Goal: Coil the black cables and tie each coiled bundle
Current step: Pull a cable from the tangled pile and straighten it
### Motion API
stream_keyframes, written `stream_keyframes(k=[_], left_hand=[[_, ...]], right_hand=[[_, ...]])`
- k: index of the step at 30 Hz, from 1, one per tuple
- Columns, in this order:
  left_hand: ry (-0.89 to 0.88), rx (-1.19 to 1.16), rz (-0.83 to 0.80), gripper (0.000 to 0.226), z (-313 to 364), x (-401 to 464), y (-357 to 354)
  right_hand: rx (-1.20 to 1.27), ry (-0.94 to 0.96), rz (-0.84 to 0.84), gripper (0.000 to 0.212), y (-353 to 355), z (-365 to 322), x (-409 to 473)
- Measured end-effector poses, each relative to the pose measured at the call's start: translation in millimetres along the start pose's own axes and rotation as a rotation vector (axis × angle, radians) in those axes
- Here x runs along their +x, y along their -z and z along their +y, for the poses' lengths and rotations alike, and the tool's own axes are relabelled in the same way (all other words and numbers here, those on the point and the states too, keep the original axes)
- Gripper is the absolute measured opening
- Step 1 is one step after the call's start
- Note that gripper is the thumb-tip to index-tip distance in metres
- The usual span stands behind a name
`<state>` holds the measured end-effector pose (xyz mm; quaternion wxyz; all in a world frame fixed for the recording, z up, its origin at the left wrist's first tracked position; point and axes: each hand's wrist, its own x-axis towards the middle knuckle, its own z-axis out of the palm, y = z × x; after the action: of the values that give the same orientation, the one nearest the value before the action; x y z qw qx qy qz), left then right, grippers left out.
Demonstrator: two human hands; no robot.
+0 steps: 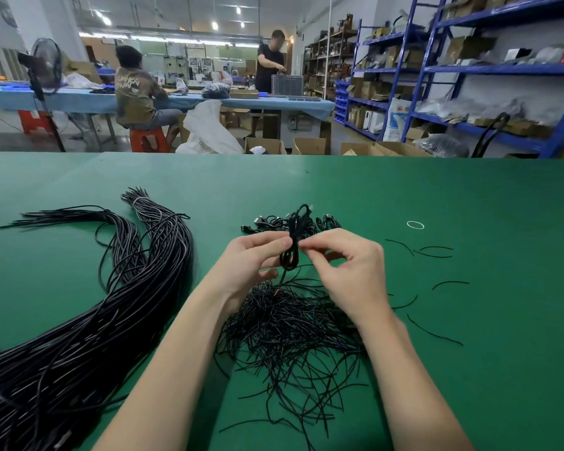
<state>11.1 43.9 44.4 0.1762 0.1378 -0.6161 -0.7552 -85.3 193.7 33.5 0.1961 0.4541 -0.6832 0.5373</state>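
Above the green table (437, 190), the left hand (251, 258) and right hand (345, 265) pinch an upright coiled black cable bundle (295, 236), with finished coils (274, 222) behind, loose black tie wires (290, 327) beneath, and long black cable bunches (111, 304) lying left.

Shirt (134, 89) back print blurred; nothing legible
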Motion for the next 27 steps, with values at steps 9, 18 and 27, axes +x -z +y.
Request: stream_keyframes(k=[9, 18, 27], left_hand=[[-0.084, -0.084, 0.070, 0.014, -5, 3, -2], [-0.135, -0.005, 0.027, 0.014, -11, 4, -5], [-0.152, -0.025, 0.038, 0.012, -10, 3, -13]], right_hand=[[0.746, -0.944, -0.141, 0.015, 2, -12, 4], [0.719, -1.084, -0.133, 0.031, -1, -12, 5], [0.881, -0.956, -0.008, 0.012, -6, -10, 4]])
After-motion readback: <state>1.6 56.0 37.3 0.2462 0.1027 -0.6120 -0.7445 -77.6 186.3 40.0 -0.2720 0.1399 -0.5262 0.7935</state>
